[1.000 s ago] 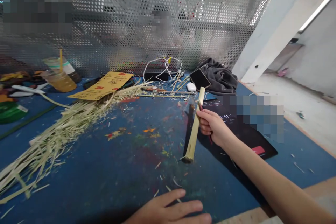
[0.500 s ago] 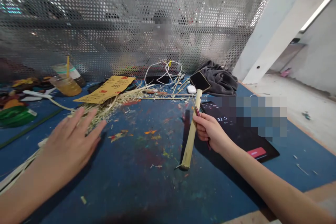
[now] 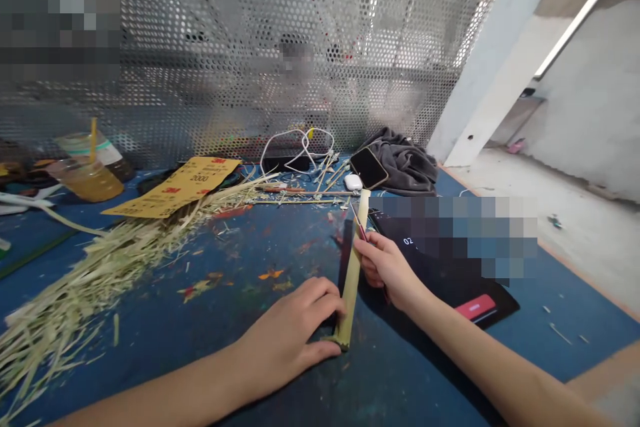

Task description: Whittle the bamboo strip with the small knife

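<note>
A pale bamboo stick (image 3: pixel 350 293) stands tilted on the blue table (image 3: pixel 165 347), its lower end on the surface. My right hand (image 3: pixel 385 267) grips its middle from the right and also holds a thin red-handled tool (image 3: pixel 358 221) that points up along the stick. My left hand (image 3: pixel 290 333) lies low on the table, with fingers and thumb closed around the stick's lower end.
A long pile of bamboo shavings (image 3: pixel 100 267) covers the left side. Behind it lie a yellow sandpaper sheet (image 3: pixel 175 185), a drink cup (image 3: pixel 85 173), white cables (image 3: pixel 295 140), a phone (image 3: pixel 369 167) and a grey cloth (image 3: pixel 405 163). A black device (image 3: pixel 465 293) lies right of the stick. A perforated metal screen (image 3: pixel 250 47) closes the back.
My left hand swept out toward the shavings on the left, then came back right and took the stick's lower end. My right hand kept hold of the stick.
</note>
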A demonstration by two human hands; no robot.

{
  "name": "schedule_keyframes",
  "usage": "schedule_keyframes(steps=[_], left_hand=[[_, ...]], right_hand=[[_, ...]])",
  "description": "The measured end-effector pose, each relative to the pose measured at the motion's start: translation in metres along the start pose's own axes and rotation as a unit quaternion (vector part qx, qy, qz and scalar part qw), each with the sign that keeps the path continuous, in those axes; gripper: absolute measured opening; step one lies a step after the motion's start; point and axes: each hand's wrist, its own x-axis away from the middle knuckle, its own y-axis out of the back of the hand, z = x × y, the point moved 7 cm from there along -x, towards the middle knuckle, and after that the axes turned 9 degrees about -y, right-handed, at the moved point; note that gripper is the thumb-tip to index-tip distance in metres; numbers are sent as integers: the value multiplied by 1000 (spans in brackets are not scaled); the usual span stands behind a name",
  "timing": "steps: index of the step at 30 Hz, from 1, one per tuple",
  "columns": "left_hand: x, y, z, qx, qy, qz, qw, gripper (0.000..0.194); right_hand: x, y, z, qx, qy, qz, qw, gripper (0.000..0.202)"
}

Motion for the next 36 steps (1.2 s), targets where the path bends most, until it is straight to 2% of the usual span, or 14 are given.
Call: schedule_keyframes(steps=[2,4,9,12,14,17,20,28,33,36], left_hand=[[1,-2,1,28,-15,-2,999,11],[2,-5,-1,36,-48,4,998,7],[7,-8,-8,-11,-104,15,994,14],[8,-11,-10,-65,-94,39,993,12],[9,-18,-12,-138,-89,60,985,10],[11,-29,-18,-270,-101,58,956,12],[13,-34,-19,-347,-78,47,933,17],[13,-37,-20,-366,-52,93,925,24],[12,-38,-18,-368,-54,113,921,30],[12,-35,-17,-370,-47,111,921,25]], right_hand=[[-1,0,-1,3,-2,2,1000,43],[-1,0,-1,7,-2,2,1000,43],[1,-1,-2,27,-1,-1,1000,43],[3,-3,-1,45,9,-4,999,42],[4,-4,0,59,19,-8,998,40],[5,-4,2,89,41,-23,995,35],[7,-2,5,130,76,-45,988,29],[18,-4,16,206,144,-67,966,21],[16,-5,15,219,145,-63,963,20],[15,-5,14,220,144,-62,963,21]])
